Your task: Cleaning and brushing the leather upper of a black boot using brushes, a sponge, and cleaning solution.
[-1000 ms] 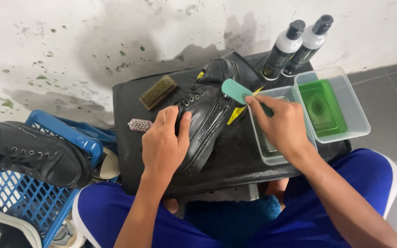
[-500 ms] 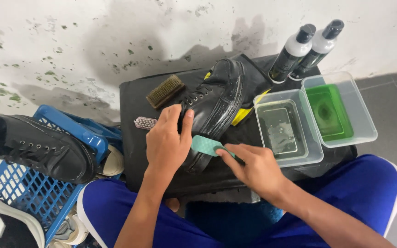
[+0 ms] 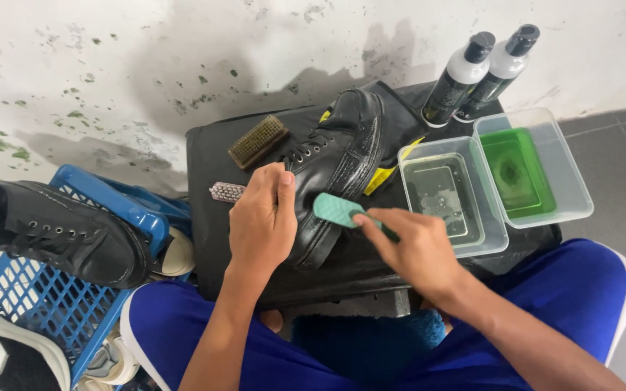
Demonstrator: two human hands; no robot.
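Pressing left hand (image 3: 264,221) flat on black boot (image 3: 338,163) | right hand (image 3: 411,246) pinching teal brush (image 3: 336,210) against boot's side | clear tub (image 3: 449,194) right of boot

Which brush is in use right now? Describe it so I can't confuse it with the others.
On the black case against the wall lies a wet black boot, steadied by the left hand. The right hand holds the brush against the boot's side. It is the teal one; the tan-bristled brush and the small pale brush lie loose left of the boot.
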